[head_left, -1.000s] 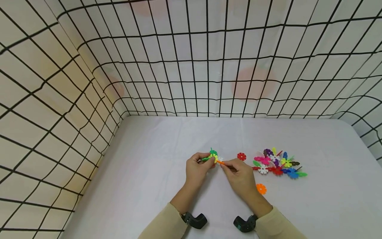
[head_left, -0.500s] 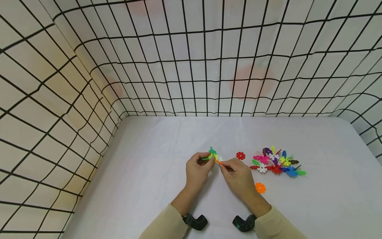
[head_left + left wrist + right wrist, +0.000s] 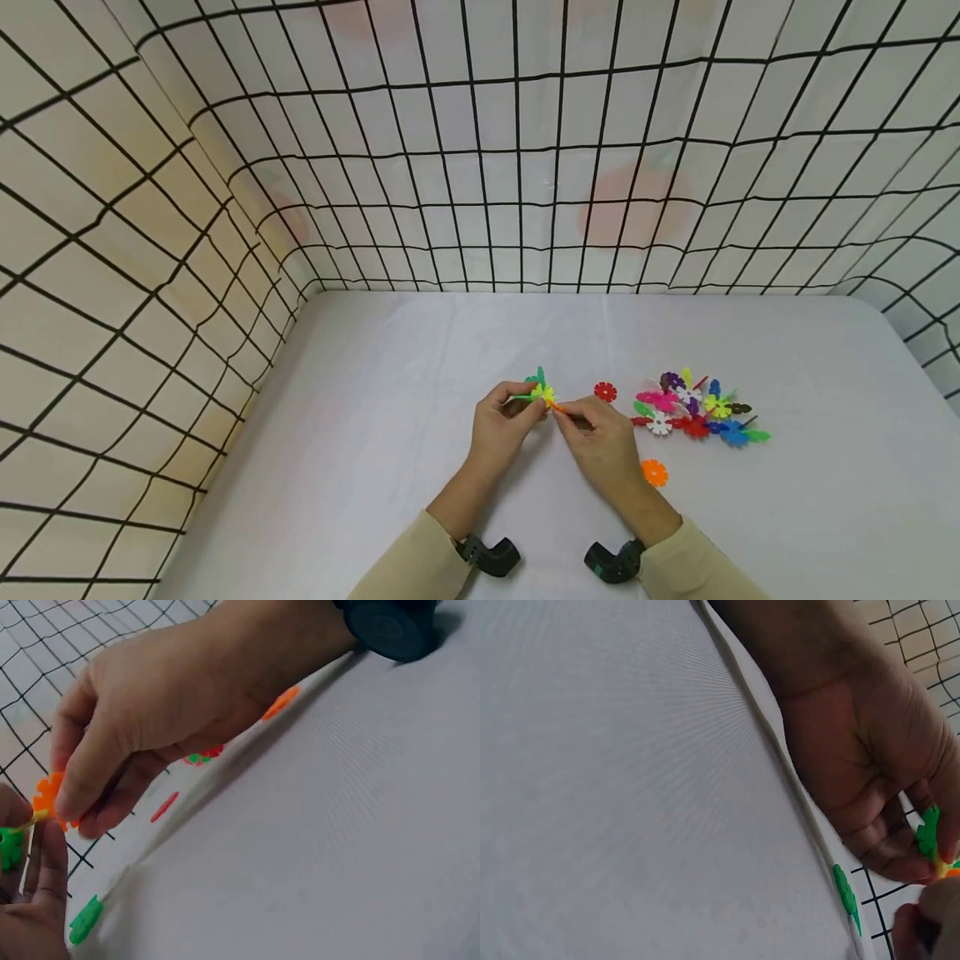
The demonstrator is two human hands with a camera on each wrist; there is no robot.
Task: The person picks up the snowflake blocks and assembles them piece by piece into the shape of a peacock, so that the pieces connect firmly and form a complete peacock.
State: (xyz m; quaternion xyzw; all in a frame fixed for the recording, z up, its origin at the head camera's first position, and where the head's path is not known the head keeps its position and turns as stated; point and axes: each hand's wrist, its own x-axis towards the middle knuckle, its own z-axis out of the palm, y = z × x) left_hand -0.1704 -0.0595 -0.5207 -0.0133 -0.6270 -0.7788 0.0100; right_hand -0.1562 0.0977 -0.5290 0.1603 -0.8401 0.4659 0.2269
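My left hand (image 3: 498, 425) pinches a small built-up cluster of notched plastic discs, with a yellow snowflake disc (image 3: 543, 393) at its middle. Green discs (image 3: 928, 831) stick out of that cluster at angles. An orange snowflake disc (image 3: 46, 793) is pinched between the thumb and fingers of my right hand (image 3: 600, 437). Its edge meets the yellow disc in the left wrist view. Both hands are close together over the white table, and the fingertips hide part of the joint. Another green piece (image 3: 86, 921) shows low in the left wrist view, at the table surface.
A loose red disc (image 3: 605, 392) lies just beyond my right hand. Beside my right wrist is an orange disc (image 3: 655, 472). Further right sits a pile of joined multicoloured discs (image 3: 693, 408). Black wire mesh (image 3: 517, 183) encloses the table (image 3: 337, 467) at the back and sides.
The cluster has turned slightly and shifted a little right with my left hand, so its green piece now points up at a different angle. My right hand keeps its pinch on the orange disc.
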